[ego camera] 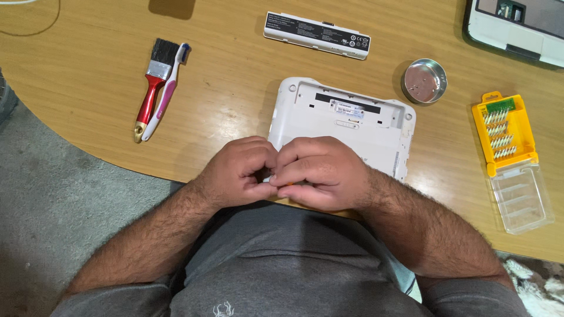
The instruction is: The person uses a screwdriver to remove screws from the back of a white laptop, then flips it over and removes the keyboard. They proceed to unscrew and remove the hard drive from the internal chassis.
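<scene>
Both hands pinched together at the near edge of the upturned white laptop (343, 126) on the tabletop (235, 88).
Left hand (238, 172) and right hand (320, 172) fingers clenched on something tiny with an orange tip; can't tell what. Judging: small-part handling, next move needs a fine grip. Count: one battery pack (317, 35), one metal dish (424, 81), one yellow bit set (505, 132), one paintbrush (153, 85), one toothbrush (167, 91).

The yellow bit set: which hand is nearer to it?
Right. The right hand is at the table edge, left of the yellow bit set; the left hand lies farther left, beyond it.
</scene>
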